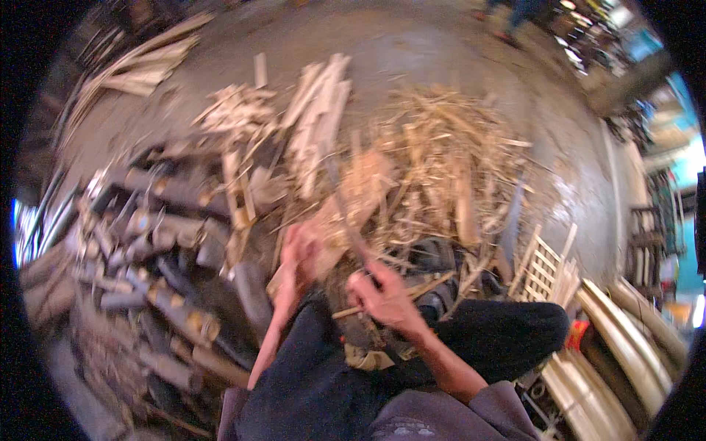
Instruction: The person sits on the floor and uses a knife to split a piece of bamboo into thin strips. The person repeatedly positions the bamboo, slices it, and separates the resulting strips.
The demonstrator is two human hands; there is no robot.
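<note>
My right hand (382, 294) is closed round the handle of a long knife (342, 206). Its narrow blade slants up and away over a light wooden board (360, 195). Left of the knife, my left hand (300, 253) is at the near part of the board, fingers curled. Motion blur hides what is between those fingers. Beyond the board lie pale split strips (320, 110) in a loose bundle. To its right is a heap of thin shavings and slivers (448, 154).
Cut round poles and short tube-like pieces (169, 294) crowd the floor at left. A small slatted lattice (540, 268) and long split poles (625, 338) lie at right. Another person's foot (506, 37) shows at the top, and a saw-like blade (511, 228) stands beside the heap.
</note>
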